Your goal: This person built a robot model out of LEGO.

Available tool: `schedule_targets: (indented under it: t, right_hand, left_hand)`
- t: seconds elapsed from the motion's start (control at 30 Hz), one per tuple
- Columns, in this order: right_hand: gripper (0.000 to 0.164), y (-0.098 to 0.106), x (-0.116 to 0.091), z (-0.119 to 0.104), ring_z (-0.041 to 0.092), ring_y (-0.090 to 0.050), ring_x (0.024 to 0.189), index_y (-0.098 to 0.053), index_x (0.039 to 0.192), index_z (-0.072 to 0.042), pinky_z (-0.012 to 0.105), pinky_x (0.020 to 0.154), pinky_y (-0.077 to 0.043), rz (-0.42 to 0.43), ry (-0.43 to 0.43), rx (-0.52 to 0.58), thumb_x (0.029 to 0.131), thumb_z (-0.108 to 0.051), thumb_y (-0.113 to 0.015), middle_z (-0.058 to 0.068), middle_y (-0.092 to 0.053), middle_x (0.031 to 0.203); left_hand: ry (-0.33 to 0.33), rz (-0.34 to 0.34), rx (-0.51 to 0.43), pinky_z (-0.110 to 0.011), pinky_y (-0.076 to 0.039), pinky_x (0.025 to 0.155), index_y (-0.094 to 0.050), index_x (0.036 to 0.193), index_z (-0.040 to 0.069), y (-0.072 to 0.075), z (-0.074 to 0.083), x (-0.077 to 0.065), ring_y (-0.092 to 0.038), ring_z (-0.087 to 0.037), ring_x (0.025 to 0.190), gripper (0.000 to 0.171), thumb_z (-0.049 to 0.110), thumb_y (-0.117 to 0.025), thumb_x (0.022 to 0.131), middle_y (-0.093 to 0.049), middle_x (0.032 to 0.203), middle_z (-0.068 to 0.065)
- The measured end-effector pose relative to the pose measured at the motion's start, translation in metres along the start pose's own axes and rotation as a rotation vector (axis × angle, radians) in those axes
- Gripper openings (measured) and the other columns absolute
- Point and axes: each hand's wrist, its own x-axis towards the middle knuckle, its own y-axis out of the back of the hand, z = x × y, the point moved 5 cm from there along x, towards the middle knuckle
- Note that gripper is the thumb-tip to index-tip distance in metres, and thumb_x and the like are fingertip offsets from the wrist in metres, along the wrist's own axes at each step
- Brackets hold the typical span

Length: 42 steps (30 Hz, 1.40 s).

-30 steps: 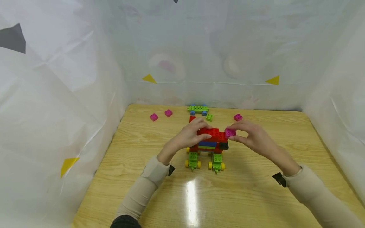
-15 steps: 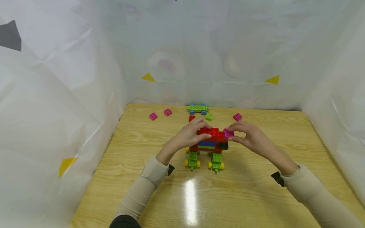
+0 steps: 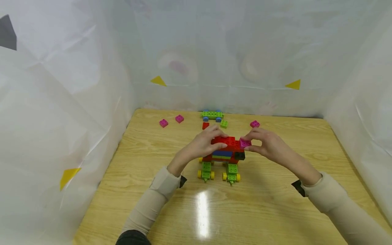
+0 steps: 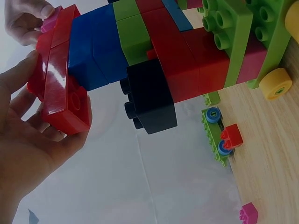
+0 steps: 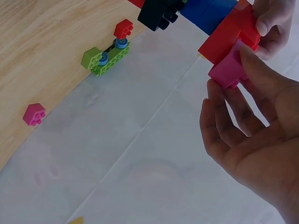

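Observation:
A built block model (image 3: 222, 154) stands mid-table on green wheeled bases (image 3: 231, 172) with yellow wheels. Its body stacks red, blue and lime bricks, and a black brick (image 4: 152, 95) juts from each end. My left hand (image 3: 202, 143) grips the long red brick (image 4: 57, 86) on top, thumb on the near side. With thumb and fingertips, my right hand (image 3: 271, 144) pinches a pink brick (image 5: 228, 69) against the right end of that red top. Whether the pink brick's underside is fully seated cannot be seen.
Behind the model lie a green wheeled base (image 3: 212, 115) with blue wheels, a lime brick (image 3: 224, 124) and a red brick (image 3: 206, 126). Loose pink bricks rest at back left (image 3: 163, 123) and back right (image 3: 255, 124). White sheeting (image 3: 196, 68) walls the table's back and sides.
The pink brick in my right hand has shifted slightly left and lowered onto the red top's right end. My left hand keeps its grip in the same place.

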Motion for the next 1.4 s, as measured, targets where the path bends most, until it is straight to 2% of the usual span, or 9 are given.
schedule_targets:
  t: [0.27, 0.43, 0.57, 0.67, 0.73, 0.93, 1.1, 1.3, 1.4]
  right_hand:
    - [0.029, -0.001, 0.0, 0.0, 0.023, -0.064, 0.092, -0.071, 0.096, -0.007, 0.042, 0.078, -0.054, 0.029, 0.013, 0.007, 0.071, -0.003, -0.083, 0.003, -0.067, 0.096]
    - [0.033, -0.006, -0.001, 0.002, 0.02, -0.062, 0.087, -0.066, 0.099, -0.006, 0.042, 0.075, -0.054, 0.03, 0.02, 0.016, 0.071, -0.004, -0.084, 0.003, -0.066, 0.095]
    - [0.036, -0.01, -0.001, 0.006, 0.017, -0.06, 0.087, -0.062, 0.101, -0.007, 0.04, 0.074, -0.053, 0.006, 0.018, 0.041, 0.072, -0.005, -0.083, 0.002, -0.064, 0.096]
    - [0.037, -0.012, 0.0, 0.007, 0.016, -0.06, 0.086, -0.06, 0.101, -0.008, 0.038, 0.074, -0.053, 0.0, 0.022, 0.035, 0.072, -0.007, -0.084, 0.001, -0.064, 0.095]
    - [0.038, -0.012, 0.0, 0.006, 0.016, -0.06, 0.085, -0.06, 0.1, -0.007, 0.037, 0.073, -0.053, 0.006, 0.03, 0.029, 0.071, -0.007, -0.084, 0.001, -0.064, 0.093]
    - [0.039, -0.013, 0.002, 0.005, 0.014, -0.058, 0.084, -0.06, 0.099, -0.008, 0.036, 0.072, -0.053, 0.034, 0.053, 0.027, 0.07, -0.006, -0.085, 0.0, -0.063, 0.091]
    - [0.04, -0.015, 0.004, 0.006, 0.013, -0.055, 0.084, -0.059, 0.101, -0.008, 0.035, 0.071, -0.052, 0.035, 0.045, 0.022, 0.071, -0.007, -0.085, -0.002, -0.062, 0.091]
    - [0.04, -0.014, 0.003, 0.006, 0.012, -0.055, 0.084, -0.058, 0.106, -0.007, 0.035, 0.071, -0.051, -0.016, 0.028, 0.016, 0.074, -0.009, -0.083, -0.001, -0.06, 0.093]
    - [0.034, -0.01, 0.003, 0.007, 0.015, -0.058, 0.09, -0.06, 0.11, -0.008, 0.038, 0.075, -0.052, -0.078, -0.017, 0.029, 0.082, -0.016, -0.077, 0.0, -0.062, 0.1]
  left_hand:
    - [0.002, -0.007, -0.009, -0.025, -0.038, 0.076, -0.065, 0.114, 0.004, 0.001, 0.001, 0.0, -0.043, -0.016, 0.087, 0.025, 0.018, -0.063, 0.094, -0.048, 0.098, -0.004]
    - [0.009, -0.009, -0.014, -0.025, -0.039, 0.078, -0.065, 0.114, 0.004, 0.001, -0.001, 0.001, -0.044, -0.016, 0.089, 0.025, 0.019, -0.063, 0.095, -0.049, 0.099, -0.004]
    - [0.024, -0.019, -0.016, -0.029, -0.043, 0.085, -0.065, 0.115, 0.004, 0.001, -0.001, 0.001, -0.048, -0.018, 0.096, 0.025, 0.02, -0.062, 0.095, -0.051, 0.103, -0.005]
    - [0.037, -0.025, -0.017, -0.033, -0.043, 0.094, -0.065, 0.116, 0.004, 0.0, -0.002, 0.001, -0.05, -0.021, 0.108, 0.026, 0.02, -0.062, 0.095, -0.053, 0.107, -0.006]
    - [0.038, -0.024, -0.019, -0.034, -0.043, 0.095, -0.065, 0.116, 0.004, 0.0, -0.001, 0.001, -0.05, -0.022, 0.109, 0.026, 0.02, -0.062, 0.095, -0.053, 0.108, -0.006]
    - [0.004, -0.001, -0.019, -0.027, -0.041, 0.078, -0.065, 0.113, 0.003, 0.003, 0.0, 0.001, -0.046, -0.017, 0.089, 0.024, 0.018, -0.064, 0.094, -0.05, 0.101, -0.004]
    - [-0.001, 0.003, -0.01, -0.025, -0.039, 0.076, -0.066, 0.113, 0.003, 0.006, -0.001, 0.0, -0.044, -0.015, 0.087, 0.024, 0.018, -0.064, 0.094, -0.049, 0.099, -0.004]
    - [-0.011, -0.012, -0.006, -0.025, -0.039, 0.074, -0.065, 0.114, 0.003, 0.004, -0.001, 0.0, -0.043, -0.015, 0.085, 0.026, 0.02, -0.063, 0.094, -0.048, 0.098, -0.004]
    - [-0.016, -0.015, 0.001, -0.024, -0.039, 0.074, -0.065, 0.115, 0.004, 0.003, -0.001, 0.0, -0.044, -0.015, 0.085, 0.027, 0.02, -0.063, 0.094, -0.049, 0.099, -0.004]
